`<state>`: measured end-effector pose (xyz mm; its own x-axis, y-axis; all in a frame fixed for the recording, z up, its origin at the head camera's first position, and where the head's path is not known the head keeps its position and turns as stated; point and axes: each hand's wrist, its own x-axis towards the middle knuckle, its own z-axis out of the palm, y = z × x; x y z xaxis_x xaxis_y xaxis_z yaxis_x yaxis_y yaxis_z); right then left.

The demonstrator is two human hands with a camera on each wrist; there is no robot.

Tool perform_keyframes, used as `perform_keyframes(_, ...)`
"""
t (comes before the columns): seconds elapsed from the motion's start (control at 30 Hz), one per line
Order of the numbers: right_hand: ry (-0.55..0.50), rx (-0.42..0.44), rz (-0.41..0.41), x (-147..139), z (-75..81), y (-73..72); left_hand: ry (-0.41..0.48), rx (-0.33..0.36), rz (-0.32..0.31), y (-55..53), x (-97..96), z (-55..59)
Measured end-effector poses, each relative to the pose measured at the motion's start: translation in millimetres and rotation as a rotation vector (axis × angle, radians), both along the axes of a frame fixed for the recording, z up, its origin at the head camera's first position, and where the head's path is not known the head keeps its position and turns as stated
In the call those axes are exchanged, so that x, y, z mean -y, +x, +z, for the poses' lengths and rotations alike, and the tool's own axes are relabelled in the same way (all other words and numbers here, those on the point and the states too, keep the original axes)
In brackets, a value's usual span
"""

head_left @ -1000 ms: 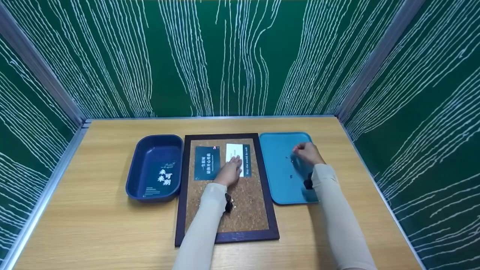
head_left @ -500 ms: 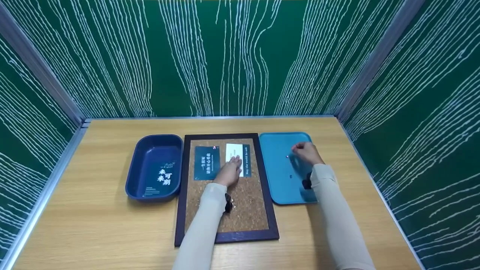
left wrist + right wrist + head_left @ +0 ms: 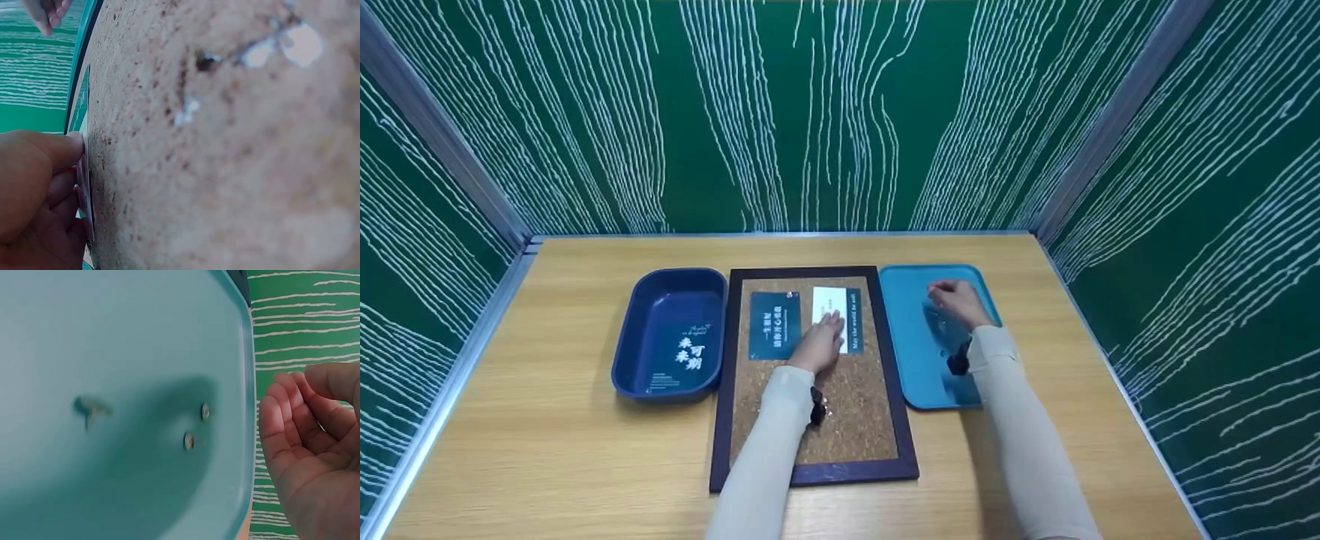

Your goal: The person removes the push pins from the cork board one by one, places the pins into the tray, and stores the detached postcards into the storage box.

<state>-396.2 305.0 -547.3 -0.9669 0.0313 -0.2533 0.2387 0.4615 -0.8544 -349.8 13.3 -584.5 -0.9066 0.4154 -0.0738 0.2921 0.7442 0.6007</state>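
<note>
My left hand [image 3: 817, 346] rests its fingers on a white and dark green card [image 3: 853, 319] at the upper right of the cork board [image 3: 847, 420]. In the left wrist view its thumb and fingers touch the card's edge. My right hand [image 3: 960, 301] hovers over the light blue tray [image 3: 904, 352], fingers curled and thumb tip close to the index finger. Whether anything sits between those tips is hidden. Below it in the right wrist view lie thumbtacks: one thumbtack [image 3: 91, 410] point up, another thumbtack [image 3: 205, 411] and a third thumbtack [image 3: 189, 440].
A second green card [image 3: 775, 326] with white lettering lies on the board's upper left, a small shiny tack at its top right corner. Left of the board, a dark blue bin [image 3: 626, 337] holds another green card [image 3: 682, 356]. Green patterned walls [image 3: 840, 112] enclose the table.
My right hand stays nearly still at first, then shifts a little left and away from me over the tray. My left hand keeps its place on the card.
</note>
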Motion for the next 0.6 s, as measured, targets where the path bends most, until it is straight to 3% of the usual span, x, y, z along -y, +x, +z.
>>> perform_keyframes(0.23,-0.085,0.002,0.001,16.4,1.1,-2.0,0.003,-0.017,-0.004,0.2,0.1,0.2)
perform_keyframes(0.6,-0.233,0.091,-0.001,46.7,-0.5,-9.3,-0.007,-0.003,-0.008,0.6,-0.2,1.1)
